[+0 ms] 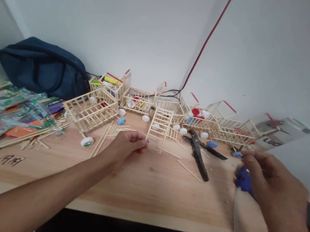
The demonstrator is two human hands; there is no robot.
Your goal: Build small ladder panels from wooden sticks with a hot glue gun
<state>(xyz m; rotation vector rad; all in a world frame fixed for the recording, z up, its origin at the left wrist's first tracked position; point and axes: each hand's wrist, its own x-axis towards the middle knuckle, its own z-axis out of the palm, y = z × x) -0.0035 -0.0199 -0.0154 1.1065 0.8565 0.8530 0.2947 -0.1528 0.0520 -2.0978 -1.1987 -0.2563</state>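
Note:
My left hand (131, 143) is closed, thumb and finger pinched at the lower left end of a small ladder-shaped frame of thin wooden sticks (160, 124). The frame is raised at a slant in front of a miniature stick cart. Over at the right, my right hand (274, 191) has its fingers curled, blurred by motion. Beside and partly behind its thumb is a blue tool (244, 179), with a pale strip below it. Whether the hand grips this tool is unclear. A blue bottle cap (237, 154) shows near the fingertips.
Several miniature stick carts (90, 109) with red handles and cap wheels line the wall. Black-handled cutters (198, 155) lie right of centre. Loose sticks (103, 139) and plastic wrappers (2, 118) cover the left side, before a dark blue bag (44, 66). A red-black cable (206, 41) runs down the wall.

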